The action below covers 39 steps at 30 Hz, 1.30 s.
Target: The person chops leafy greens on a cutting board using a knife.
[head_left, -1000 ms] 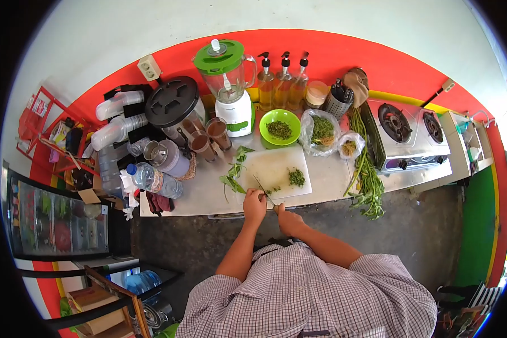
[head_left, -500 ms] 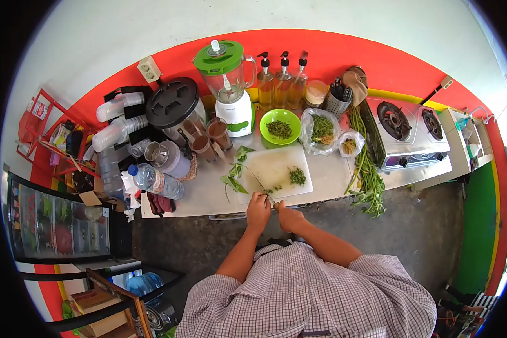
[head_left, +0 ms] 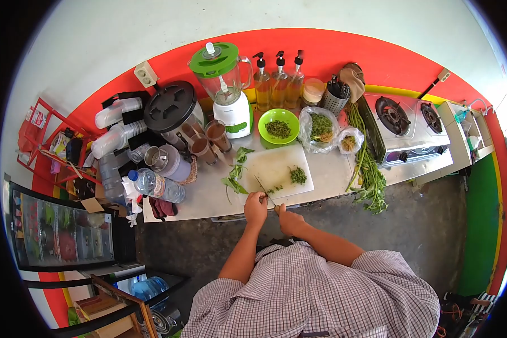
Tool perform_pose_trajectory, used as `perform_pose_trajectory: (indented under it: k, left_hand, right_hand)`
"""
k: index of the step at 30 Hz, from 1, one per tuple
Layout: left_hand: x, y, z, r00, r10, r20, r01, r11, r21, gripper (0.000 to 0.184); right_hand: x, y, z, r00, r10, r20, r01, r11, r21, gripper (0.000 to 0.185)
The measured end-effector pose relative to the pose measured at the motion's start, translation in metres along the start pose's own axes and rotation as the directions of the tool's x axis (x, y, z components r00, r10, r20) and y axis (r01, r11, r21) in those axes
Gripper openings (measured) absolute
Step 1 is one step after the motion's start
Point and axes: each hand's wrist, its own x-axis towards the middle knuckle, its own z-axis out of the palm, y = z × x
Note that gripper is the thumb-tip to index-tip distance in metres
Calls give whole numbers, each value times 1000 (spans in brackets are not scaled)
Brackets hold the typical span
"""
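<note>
At the front edge of a white cutting board [head_left: 253, 163], my right hand [head_left: 290, 221] is closed round the handle of a knife [head_left: 263, 187], whose blade points up and left over the board. My left hand [head_left: 256, 207] is closed beside the blade; what its fingers hold is too small to make out. Chopped green leaves [head_left: 297, 176] lie in a pile at the board's right, with a few bits near the blade. Leafy stems [head_left: 235, 173] rest along its left edge. Behind the board stands a green bowl [head_left: 278, 128] with chopped greens in it.
A blender [head_left: 227, 93], pump bottles [head_left: 279, 84] and bags of greens [head_left: 319, 130] stand behind the board. Long green stems [head_left: 368, 177] hang over the counter's front edge beside a gas stove [head_left: 404, 128]. Glasses [head_left: 203, 147] and a water bottle [head_left: 156, 186] are at the left.
The view has shifted slightly. Both hands stay at the board's front edge with the knife, and the piles of greens look much the same.
</note>
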Motion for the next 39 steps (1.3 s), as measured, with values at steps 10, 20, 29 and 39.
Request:
perform_pose_trajectory:
  k: [10, 20, 29, 39]
  left_hand:
    - [-9, 0, 1, 1000, 7, 11, -6, 998, -58, 13]
    - [-7, 7, 2, 994, 91, -53, -85, 990, 117, 7]
    - [6, 6, 11, 985, 169, -46, -166, 985, 52, 6]
    - [9, 7, 7, 975, 219, 29, -219, 975, 34, 10]
  right_hand:
    - [1, 0, -4, 999, -8, 39, 11, 998, -66, 75]
    - [-2, 22, 7, 987, -74, -142, 66, 996, -60, 53]
    - [-1, 60, 1, 958, 95, -271, -67, 992, 108, 49]
    - [-10, 49, -8, 961, -25, -277, 64, 989, 132, 45]
